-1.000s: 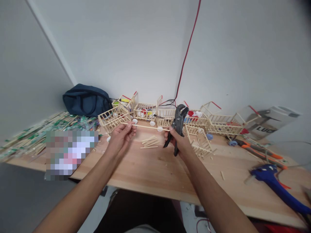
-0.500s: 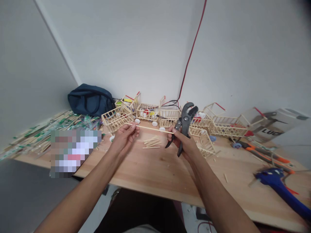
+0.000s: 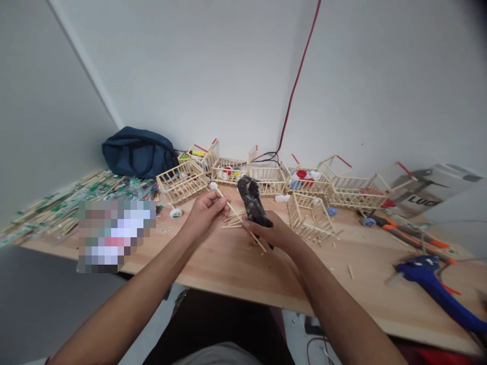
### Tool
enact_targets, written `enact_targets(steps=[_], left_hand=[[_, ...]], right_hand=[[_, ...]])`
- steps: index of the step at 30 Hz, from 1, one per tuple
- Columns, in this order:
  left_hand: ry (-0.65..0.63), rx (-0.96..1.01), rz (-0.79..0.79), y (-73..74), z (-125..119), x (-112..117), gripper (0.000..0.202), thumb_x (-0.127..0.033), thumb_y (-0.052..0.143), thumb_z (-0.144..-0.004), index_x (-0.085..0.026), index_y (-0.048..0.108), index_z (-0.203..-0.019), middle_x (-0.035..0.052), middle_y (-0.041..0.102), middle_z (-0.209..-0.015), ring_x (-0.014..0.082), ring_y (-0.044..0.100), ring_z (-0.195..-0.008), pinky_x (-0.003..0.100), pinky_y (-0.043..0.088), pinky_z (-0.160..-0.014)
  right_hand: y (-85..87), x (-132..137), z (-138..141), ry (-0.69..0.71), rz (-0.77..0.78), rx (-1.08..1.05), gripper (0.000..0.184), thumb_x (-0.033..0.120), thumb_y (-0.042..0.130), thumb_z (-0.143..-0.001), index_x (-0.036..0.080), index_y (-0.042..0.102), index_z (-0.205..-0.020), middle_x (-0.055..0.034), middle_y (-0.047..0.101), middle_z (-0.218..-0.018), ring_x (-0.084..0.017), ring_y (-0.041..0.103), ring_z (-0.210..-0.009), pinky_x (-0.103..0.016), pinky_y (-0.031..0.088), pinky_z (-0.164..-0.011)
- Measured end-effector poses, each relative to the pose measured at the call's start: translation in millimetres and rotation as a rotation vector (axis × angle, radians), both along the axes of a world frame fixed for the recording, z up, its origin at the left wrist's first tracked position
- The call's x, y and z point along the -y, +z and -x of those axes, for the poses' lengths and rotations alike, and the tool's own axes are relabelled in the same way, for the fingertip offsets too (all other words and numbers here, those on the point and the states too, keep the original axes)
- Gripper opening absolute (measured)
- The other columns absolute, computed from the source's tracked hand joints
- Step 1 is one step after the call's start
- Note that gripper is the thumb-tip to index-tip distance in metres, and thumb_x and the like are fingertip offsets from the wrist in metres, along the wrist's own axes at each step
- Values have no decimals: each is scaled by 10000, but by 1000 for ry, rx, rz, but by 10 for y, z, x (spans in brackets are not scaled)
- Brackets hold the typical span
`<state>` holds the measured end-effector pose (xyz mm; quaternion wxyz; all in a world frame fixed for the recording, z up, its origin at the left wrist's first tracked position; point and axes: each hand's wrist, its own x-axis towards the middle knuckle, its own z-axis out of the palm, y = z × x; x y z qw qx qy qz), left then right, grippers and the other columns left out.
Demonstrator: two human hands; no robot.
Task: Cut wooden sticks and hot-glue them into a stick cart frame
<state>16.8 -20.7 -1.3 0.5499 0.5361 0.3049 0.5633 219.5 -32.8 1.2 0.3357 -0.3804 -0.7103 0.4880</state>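
Stick-cutting appears in hand: above the middle of the desk (image 3: 224,261), nearer its rear edge, the left hand (image 3: 208,210) pinches a slanting stick (image 3: 235,211) while the right hand (image 3: 271,229) grips a black cutter (image 3: 251,198), the next move seemingly calling for steady alignment.

Coarse blocks blur the flat object (image 3: 117,238) on the desk (image 3: 213,268). The right fingers (image 3: 258,230) hide most of the handles of the black cutter (image 3: 252,203). The left fingers (image 3: 220,204) partly cover the short sticks (image 3: 235,220). The blue glue gun (image 3: 443,299) runs past the right edge; the red cord (image 3: 295,86) leaves through the top.
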Motion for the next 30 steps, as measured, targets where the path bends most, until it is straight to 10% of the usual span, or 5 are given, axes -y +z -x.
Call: enact_targets(steps=[8, 14, 24, 30], left_hand=[[91, -1021, -534, -222, 14, 119, 110, -195, 561, -896, -186, 658, -846, 57, 627, -838, 194, 545, -843, 301, 398, -745], [123, -1462, -572, -290, -56, 155, 162, -166, 458, -945, -180, 594, -859, 74, 598, -898, 225, 538, -877, 325, 408, -716], [166, -1559, -506, -355, -127, 183, 172, -90, 412, -911, -175, 560, -894, 76, 568, -895, 228, 534, -872, 339, 430, -728], [200, -893, -287, -276, -38, 165, 94, -185, 490, -887, -182, 567, -832, 24, 569, -794, 162, 512, -734, 280, 391, -662]], right_hand=[[-2, -104, -156, -425, -80, -229, 282, 472, 687, -764, 201, 645, -831, 14, 580, -670, -156, 543, -651, -276, 446, -635], [-58, -145, -163, -425, -115, -357, 283, 487, 676, -799, 213, 610, -824, 29, 564, -653, -137, 524, -615, -270, 441, -637], [6, -111, -102, -533, -91, -341, 334, 506, 715, -724, 199, 634, -824, 29, 564, -624, -139, 538, -609, -261, 461, -596], [14, -114, -101, -513, -89, -378, 330, 514, 705, -736, 202, 604, -771, 27, 562, -621, -133, 537, -610, -261, 474, -596]])
